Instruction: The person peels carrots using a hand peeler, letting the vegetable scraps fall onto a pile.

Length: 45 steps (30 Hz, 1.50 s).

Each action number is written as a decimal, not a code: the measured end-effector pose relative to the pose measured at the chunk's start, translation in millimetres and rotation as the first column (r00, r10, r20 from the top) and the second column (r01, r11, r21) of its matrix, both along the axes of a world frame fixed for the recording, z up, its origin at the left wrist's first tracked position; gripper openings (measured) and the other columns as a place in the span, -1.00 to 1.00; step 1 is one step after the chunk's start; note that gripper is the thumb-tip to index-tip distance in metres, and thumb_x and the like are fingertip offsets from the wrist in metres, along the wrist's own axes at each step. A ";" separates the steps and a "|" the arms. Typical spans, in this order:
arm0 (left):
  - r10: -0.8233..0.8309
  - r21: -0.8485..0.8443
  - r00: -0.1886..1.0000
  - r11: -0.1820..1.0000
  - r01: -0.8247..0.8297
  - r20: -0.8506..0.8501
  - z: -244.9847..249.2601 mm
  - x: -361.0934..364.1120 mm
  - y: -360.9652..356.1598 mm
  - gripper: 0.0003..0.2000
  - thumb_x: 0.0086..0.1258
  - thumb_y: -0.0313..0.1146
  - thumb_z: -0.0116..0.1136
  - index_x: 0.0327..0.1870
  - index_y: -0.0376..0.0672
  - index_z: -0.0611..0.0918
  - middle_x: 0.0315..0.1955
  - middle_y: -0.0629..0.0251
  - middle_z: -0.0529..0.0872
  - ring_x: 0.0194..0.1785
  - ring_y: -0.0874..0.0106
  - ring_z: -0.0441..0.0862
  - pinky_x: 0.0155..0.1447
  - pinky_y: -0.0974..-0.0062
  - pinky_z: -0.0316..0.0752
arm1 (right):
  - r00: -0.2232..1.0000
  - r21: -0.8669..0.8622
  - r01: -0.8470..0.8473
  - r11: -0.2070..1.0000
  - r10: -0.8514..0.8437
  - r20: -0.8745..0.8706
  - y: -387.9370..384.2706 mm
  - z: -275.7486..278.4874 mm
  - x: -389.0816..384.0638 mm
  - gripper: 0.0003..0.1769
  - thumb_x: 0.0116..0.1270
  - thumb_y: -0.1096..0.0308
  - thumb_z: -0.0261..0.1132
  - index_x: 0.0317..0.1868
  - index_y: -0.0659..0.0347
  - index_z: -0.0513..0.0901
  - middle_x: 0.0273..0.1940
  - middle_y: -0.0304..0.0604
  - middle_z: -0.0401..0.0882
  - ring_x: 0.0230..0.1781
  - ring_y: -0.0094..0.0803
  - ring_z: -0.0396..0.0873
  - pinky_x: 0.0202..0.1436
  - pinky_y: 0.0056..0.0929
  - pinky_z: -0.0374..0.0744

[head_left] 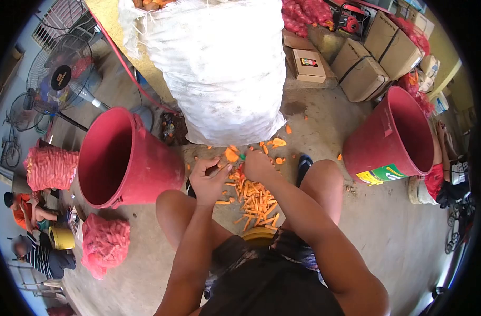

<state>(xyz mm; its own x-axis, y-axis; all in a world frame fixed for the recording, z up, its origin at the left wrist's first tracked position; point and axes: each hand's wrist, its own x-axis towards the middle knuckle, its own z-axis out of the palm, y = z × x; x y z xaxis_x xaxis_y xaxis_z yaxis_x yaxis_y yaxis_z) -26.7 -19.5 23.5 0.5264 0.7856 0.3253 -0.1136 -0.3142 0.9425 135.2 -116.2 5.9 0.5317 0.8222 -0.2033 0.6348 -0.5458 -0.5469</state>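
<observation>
- dark clothing (272, 284) is seen nearest the lens, with both bare forearms stretched out over the knees.
- at the far left, two other people (40, 258) are seated on the floor, well apart from the work, and pink net bags (51, 167) are piled near them.
- a red bucket (151, 168) is placed just beside the left knee.
- the left hand (209, 181) is curled shut around a carrot (231, 154), which is held above the floor, beyond the knees and just in front of the white sack (219, 68).
- the right hand (257, 166) is closed on a green tool (242, 156) that is laid against the carrot; its blade cannot be made out.
- orange peelings (256, 203) are scattered on the concrete floor (388, 231) beneath both hands.
- peeling is judged to be under way. the next stroke calls for the carrot to be turned in the left hand, so that an unpeeled face is offered to the tool.
- cardboard boxes (359, 71) and a second red bucket (367, 152) are set at the right.
</observation>
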 end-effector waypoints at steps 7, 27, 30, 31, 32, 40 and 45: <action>0.045 0.114 0.994 0.993 -0.033 -0.101 9.6 -9.5 13.4 -0.71 0.15 -0.65 0.61 -0.17 -0.37 0.69 -0.24 0.24 0.74 -0.10 0.55 0.73 0.00 0.54 0.69 | 0.999 -0.197 -0.012 0.980 0.001 -0.054 2.7 -13.3 25.3 -0.64 0.36 0.26 0.38 -0.03 0.42 0.75 -0.09 0.25 0.79 -0.03 0.06 0.81 0.10 -0.05 0.74; -0.092 -0.558 0.831 0.699 0.447 0.549 13.4 -2.6 37.2 -0.54 0.65 -0.41 0.15 0.52 -0.09 0.44 0.28 0.28 0.66 0.25 0.28 0.67 0.38 0.19 0.57 | 0.946 -0.136 -0.050 0.989 0.003 -0.325 -14.1 25.9 36.7 -0.58 0.37 0.21 0.42 0.20 0.14 0.71 -0.02 0.10 0.80 0.02 -0.06 0.78 0.09 -0.14 0.68; 0.109 -0.774 0.855 0.494 0.396 0.507 7.5 9.1 42.8 -0.58 0.80 -0.21 -0.13 0.59 0.13 0.37 0.30 0.38 0.64 0.15 0.34 0.65 0.26 0.28 0.59 | 0.937 0.110 -0.105 0.988 0.135 -0.323 -15.2 22.8 48.0 -0.57 0.33 0.19 0.53 0.15 0.12 0.70 -0.07 -0.02 0.80 -0.02 -0.21 0.75 0.08 -0.24 0.64; 0.113 -0.774 0.855 0.496 0.393 0.507 -3.9 8.2 49.4 -0.58 0.80 -0.21 -0.13 0.59 0.13 0.37 0.30 0.38 0.64 0.15 0.34 0.65 0.26 0.28 0.59 | 0.936 0.110 -0.110 0.988 0.140 -0.324 -15.5 31.8 47.9 -0.57 0.33 0.19 0.53 0.15 0.12 0.70 -0.07 -0.02 0.80 -0.02 -0.21 0.75 0.08 -0.24 0.64; 0.016 -0.763 0.863 0.475 0.438 0.506 -15.5 6.5 56.0 -0.58 0.80 -0.19 -0.14 0.61 0.16 0.36 0.28 0.37 0.64 0.10 0.37 0.64 0.21 0.31 0.60 | 0.930 0.158 -0.032 0.987 0.087 -0.356 -18.4 40.9 49.6 -0.52 0.28 0.19 0.57 0.15 0.14 0.68 -0.09 0.00 0.79 -0.04 -0.20 0.75 0.09 -0.22 0.66; -0.195 -0.742 0.970 0.627 0.238 0.147 -13.8 22.5 34.8 -0.57 0.82 -0.18 -0.09 0.57 -0.10 0.44 0.29 0.29 0.64 0.14 0.42 0.67 0.24 0.33 0.64 | 0.880 0.313 0.026 0.949 0.127 -0.458 -23.3 75.0 22.5 -0.43 0.14 0.21 0.72 0.07 0.14 0.64 -0.15 -0.19 0.73 -0.09 -0.39 0.64 0.09 -0.33 0.60; -0.372 -0.702 0.928 0.654 0.281 0.025 -2.3 18.6 15.1 -0.56 0.78 -0.15 0.02 0.51 -0.16 0.54 0.16 0.25 0.72 0.14 0.45 0.68 0.27 0.46 0.60 | 0.929 0.427 0.046 0.903 0.119 -0.351 -22.5 55.6 32.1 -0.38 0.13 0.21 0.73 0.11 0.18 0.62 -0.19 -0.12 0.74 -0.31 -0.37 0.66 -0.16 -0.36 0.62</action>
